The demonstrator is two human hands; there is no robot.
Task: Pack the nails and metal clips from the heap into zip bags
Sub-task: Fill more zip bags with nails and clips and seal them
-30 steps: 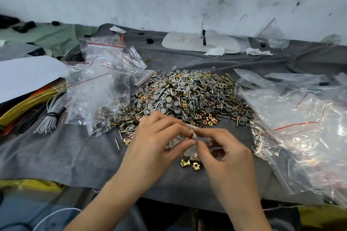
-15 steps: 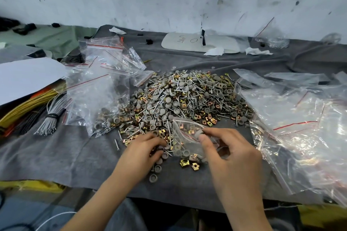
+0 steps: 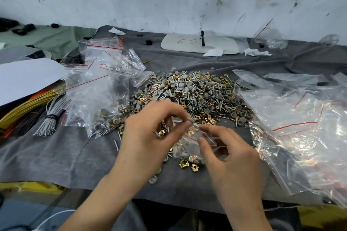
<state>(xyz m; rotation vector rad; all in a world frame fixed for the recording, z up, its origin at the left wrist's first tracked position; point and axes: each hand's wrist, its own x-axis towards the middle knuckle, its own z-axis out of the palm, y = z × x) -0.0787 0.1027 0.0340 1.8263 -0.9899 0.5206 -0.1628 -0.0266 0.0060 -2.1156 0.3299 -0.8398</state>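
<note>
Left hand [image 3: 150, 137], one nail [image 3: 191, 119], right hand [image 3: 232, 159], one zip bag [image 3: 195, 138]

Left hand [image 3: 148, 133] blurred, grasp unclear; zip bag [image 3: 195, 136] half hidden behind fingers [image 3: 178, 127].

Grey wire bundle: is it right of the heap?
No, the grey wire bundle lies left of the heap, next to the yellow wires.

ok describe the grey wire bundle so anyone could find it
Start at the heap of nails and clips mid-table, then go left past the clear zip bags. The grey wire bundle lies near yellow wires; its strands alone are grey, cinched by a black band.
</note>
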